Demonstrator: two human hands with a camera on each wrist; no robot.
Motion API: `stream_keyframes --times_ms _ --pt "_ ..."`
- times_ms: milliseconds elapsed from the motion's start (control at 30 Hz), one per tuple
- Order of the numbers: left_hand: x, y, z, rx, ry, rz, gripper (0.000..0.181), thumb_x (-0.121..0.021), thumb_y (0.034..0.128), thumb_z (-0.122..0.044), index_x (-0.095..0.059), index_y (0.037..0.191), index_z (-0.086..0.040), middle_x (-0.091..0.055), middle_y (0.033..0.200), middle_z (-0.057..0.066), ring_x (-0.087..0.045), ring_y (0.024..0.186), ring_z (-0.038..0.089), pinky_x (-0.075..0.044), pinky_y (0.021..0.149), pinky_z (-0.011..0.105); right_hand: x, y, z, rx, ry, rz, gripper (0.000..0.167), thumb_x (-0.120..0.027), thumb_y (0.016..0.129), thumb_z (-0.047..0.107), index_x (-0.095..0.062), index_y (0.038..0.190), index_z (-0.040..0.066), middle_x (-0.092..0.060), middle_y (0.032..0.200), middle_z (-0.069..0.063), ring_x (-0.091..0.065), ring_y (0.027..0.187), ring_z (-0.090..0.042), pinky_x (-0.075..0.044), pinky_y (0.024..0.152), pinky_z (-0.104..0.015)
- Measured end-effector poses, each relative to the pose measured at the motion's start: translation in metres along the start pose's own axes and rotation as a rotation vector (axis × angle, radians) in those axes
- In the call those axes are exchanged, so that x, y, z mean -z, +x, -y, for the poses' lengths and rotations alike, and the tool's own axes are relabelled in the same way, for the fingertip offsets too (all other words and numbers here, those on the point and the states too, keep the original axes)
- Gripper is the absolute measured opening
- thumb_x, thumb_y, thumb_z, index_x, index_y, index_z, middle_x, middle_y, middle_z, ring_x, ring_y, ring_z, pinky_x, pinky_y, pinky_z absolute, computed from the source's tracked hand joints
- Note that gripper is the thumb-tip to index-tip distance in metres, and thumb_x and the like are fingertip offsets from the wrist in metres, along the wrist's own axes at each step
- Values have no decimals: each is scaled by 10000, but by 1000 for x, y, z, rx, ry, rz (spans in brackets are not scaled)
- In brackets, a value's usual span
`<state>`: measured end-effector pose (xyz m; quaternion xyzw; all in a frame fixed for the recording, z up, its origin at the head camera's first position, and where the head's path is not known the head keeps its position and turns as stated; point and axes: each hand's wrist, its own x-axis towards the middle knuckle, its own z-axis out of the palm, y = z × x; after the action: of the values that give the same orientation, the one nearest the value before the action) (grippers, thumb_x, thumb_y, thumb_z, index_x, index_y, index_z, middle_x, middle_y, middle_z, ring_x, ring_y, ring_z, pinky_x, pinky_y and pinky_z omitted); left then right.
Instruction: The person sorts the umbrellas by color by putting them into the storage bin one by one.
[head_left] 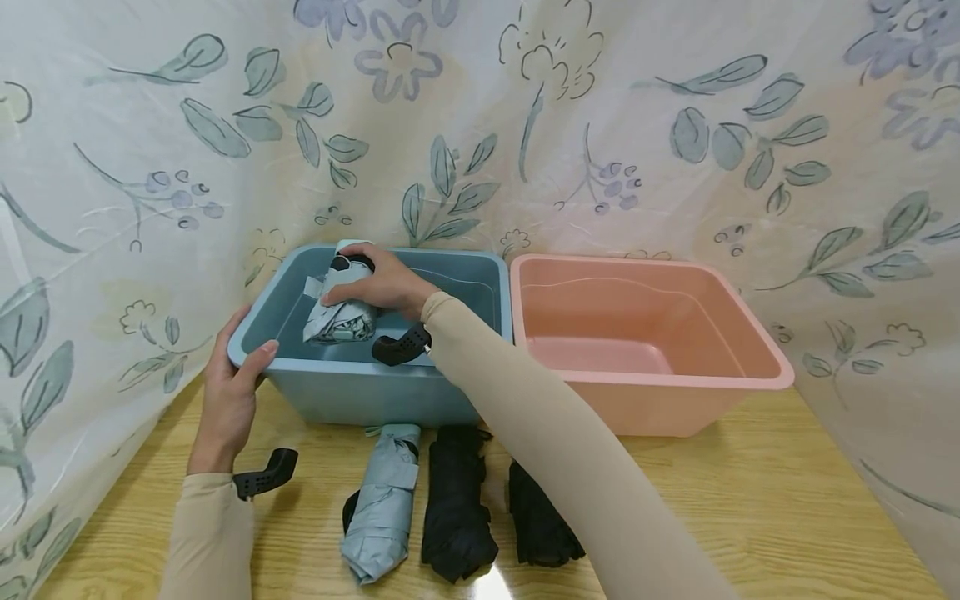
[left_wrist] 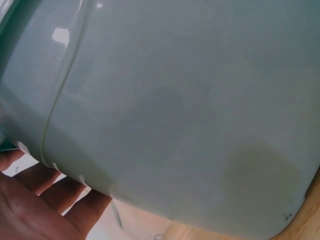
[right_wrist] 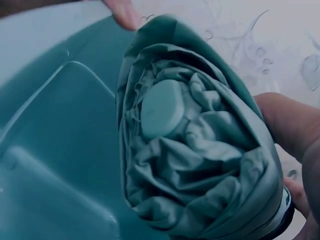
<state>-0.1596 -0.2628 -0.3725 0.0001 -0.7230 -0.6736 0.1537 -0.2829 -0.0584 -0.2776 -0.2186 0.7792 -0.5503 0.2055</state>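
The fingers (head_left: pixel 362 249) of the right hand (head_left: pixel 393 287) are bent round a folded light-blue umbrella (head_left: pixel 341 308), the thumb set on the near side, so the grip opens only as wide as the rolled cloth between them. That umbrella lies directly in the grasp, over the left part of the opening of the blue bin (head_left: pixel 375 400); whether it touches the bin's floor I cannot tell. From the right wrist, its gathered end faces the camera, a pale rounded cap (right_wrist: pixel 162 107) set among the folds between thumb and fingers. To the left of these fingers, the left hand (head_left: pixel 228 400) holds the bin's left rim, thumb over the edge and fingers along the outside, parted only by the rim and wall. Nearer the person than the right fingers, in front of the bin, a second light-blue umbrella (head_left: pixel 382 508) lies on the wooden table (head_left: pixel 750 517), with a black bundle (head_left: pixel 455 500) just to its right and another black bundle (head_left: pixel 540 517) partly hidden by the right sleeve (head_left: pixel 555 417). To the right of those fingers, past the wrist, stands a pink bin (head_left: pixel 652 408); behind them hangs a floral sheet (head_left: pixel 450 108).
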Motion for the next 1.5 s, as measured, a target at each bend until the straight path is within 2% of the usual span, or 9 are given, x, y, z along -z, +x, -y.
stream_keyframes --times_ms 167,333,533,667,767,900,967,1233,1500 --pt "-1 1 0 7 -2 -9 662 -553 1052 -292 -214 1620 -322 -174 1654 119 -259 1415 334 -182 1173 585 -12 14 -5 -30 9 -18 735 -842 843 192 -487 1487 191 -516 1305 -34 -544 1047 -179 -446 902 -326" --pt "-3 3 0 18 -14 -16 660 -558 1051 -275 -223 1618 -312 -180 1647 120 -259 1409 333 -193 1178 568 -20 25 -9 -73 15 -43 731 -856 831 199 -508 1474 200 -494 1364 -31 -523 1063 -189 -445 925 -360" --pt "-3 5 0 27 -26 -18 674 -557 1051 -265 -205 1625 -290 -172 1650 116 -255 1419 317 -201 1188 530 -26 35 -10 -106 -42 -52 743 -849 839 245 -493 1490 224 -438 1505 -25 -485 1196 -194 -426 1015 -405" --pt "-4 6 -1 26 -21 -21 672 -557 1050 -274 -208 1624 -293 -176 1651 114 -265 1417 312 -204 1186 535 -30 39 -11 -123 -74 -37 742 -832 853 271 -481 1506 231 -413 1542 -24 -479 1248 -211 -431 1029 -430" --pt "-4 5 -1 27 -36 -17 667 -560 1051 -269 -217 1623 -295 -176 1647 118 -270 1416 306 -266 1175 420 -32 41 -11 -131 -83 -25 731 -819 866 275 -477 1510 230 -410 1542 -33 -488 1233 -218 -445 1015 -434" --pt "-4 6 0 23 -53 -12 664 -559 1052 -257 -222 1623 -285 -166 1646 126 -273 1415 295 -376 1039 195 -39 44 -8 -140 -74 -20 727 -815 871 270 -474 1512 227 -430 1517 -43 -517 1174 -224 -472 984 -432" --pt "-5 6 0 18 -61 -10 661 -558 1052 -254 -225 1623 -277 -166 1648 127 -280 1418 290 -396 991 154 -42 45 -7 -152 -64 -15 734 -819 870 264 -468 1514 230 -428 1520 -38 -525 1172 -228 -484 982 -441" --pt "-4 6 1 -15 -64 -3 655 -556 1053 -249 -232 1621 -247 -183 1639 137 -297 1413 288 -406 966 142 -46 45 -7 -165 -22 28 755 -806 884 221 -424 1536 229 -389 1538 -39 -543 1171 -251 -511 967 -484" --pt "-1 5 3 -9 -62 2 650 -555 1053 -255 -234 1619 -262 -184 1634 122 -287 1408 292 -409 952 137 -47 47 -10 -187 -32 68 781 -801 881 271 -401 1551 260 -377 1562 -30 -511 1296 -248 -494 997 -480"
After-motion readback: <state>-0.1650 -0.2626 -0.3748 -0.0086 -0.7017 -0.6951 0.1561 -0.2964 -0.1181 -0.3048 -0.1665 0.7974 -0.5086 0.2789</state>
